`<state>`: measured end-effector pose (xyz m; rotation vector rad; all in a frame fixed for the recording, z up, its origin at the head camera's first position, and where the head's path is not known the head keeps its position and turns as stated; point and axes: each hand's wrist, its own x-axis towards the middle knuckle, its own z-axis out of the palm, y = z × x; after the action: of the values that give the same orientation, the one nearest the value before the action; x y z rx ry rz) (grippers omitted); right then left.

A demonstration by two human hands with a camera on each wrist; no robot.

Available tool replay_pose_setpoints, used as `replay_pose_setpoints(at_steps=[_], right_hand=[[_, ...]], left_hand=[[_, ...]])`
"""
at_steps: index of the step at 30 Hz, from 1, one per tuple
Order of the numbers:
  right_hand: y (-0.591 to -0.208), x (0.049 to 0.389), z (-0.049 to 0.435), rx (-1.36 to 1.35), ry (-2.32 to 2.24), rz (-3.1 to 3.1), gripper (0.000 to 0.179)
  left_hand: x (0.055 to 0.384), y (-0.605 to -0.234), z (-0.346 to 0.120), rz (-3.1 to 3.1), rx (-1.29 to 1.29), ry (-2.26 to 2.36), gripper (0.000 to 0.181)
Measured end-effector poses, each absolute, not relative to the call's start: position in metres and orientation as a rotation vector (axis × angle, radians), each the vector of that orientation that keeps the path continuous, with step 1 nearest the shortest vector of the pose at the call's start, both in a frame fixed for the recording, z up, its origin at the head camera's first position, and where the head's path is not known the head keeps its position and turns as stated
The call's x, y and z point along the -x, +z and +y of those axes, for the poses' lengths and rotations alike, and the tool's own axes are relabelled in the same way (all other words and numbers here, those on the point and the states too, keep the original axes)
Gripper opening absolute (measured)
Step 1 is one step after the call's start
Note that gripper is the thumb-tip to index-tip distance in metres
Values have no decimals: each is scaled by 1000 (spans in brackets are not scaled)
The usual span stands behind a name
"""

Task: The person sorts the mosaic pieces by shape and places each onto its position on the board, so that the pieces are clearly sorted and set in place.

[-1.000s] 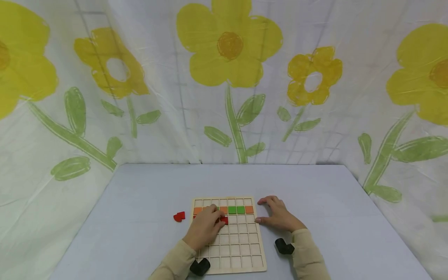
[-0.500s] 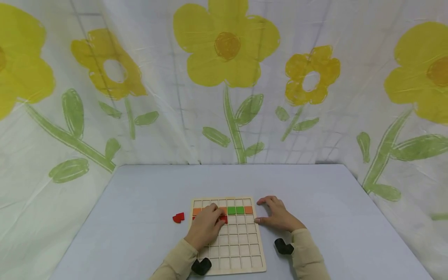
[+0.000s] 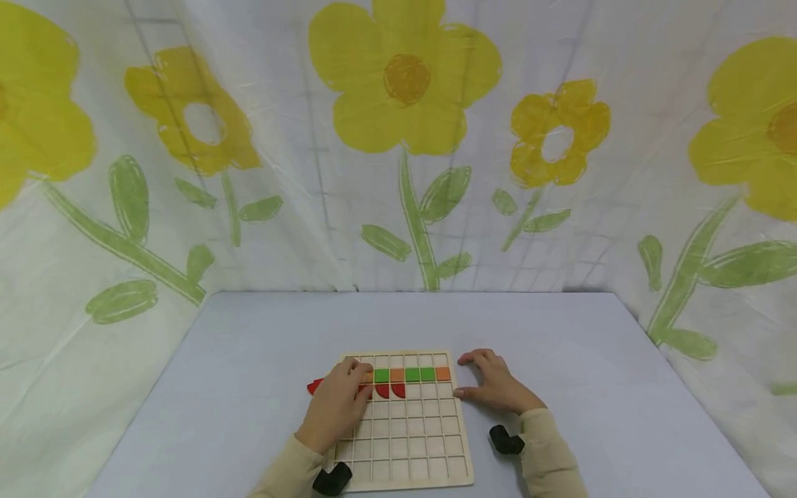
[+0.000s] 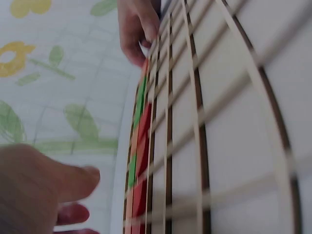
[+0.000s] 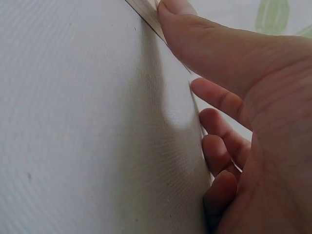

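Observation:
A wooden grid board (image 3: 418,446) lies on the table. One of its rows holds green squares (image 3: 412,374) and orange squares (image 3: 443,373). Below that row sit red quarter-circle pieces (image 3: 398,391), some covered by my left hand (image 3: 336,404). This hand hovers over the board's left part, fingers loosely bent; the left wrist view shows a gap between thumb and fingers, with no piece visible there. My right hand (image 3: 495,382) is beside the board's right edge, thumb at the rim and fingers relaxed, as the right wrist view (image 5: 273,97) of the hand also shows.
More red pieces (image 3: 313,386) lie on the table left of the board, partly behind the left hand. A black wrist camera (image 3: 506,440) is on the right wrist and another (image 3: 333,478) on the left. A flowered cloth (image 3: 280,235) hangs behind the table.
My left hand has moved left across the board, away from the red quarter-circle it was touching, uncovering red pieces and a green square. The right hand stays put.

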<state>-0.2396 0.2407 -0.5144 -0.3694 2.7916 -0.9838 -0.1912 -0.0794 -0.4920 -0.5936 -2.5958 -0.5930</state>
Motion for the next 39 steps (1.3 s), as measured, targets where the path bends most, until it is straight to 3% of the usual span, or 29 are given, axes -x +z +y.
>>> replay_pose_setpoints(at_steps=[7,12,32,39], right_hand=[[-513,239,240,376,-979,2794,58],[-513,238,241,378,-994,2789,59],[-508,237,239,361,-997,2776,58],[-511,237,240,350,-1010,2770,58]], left_hand=[[183,-491,-121,-2633,216,-450,39],[181,-492,-133,-2736,115,-484,38],[177,-496,-134,-2739,126,-480,28],[180,-487,-115,-2601,250,-516,28]])
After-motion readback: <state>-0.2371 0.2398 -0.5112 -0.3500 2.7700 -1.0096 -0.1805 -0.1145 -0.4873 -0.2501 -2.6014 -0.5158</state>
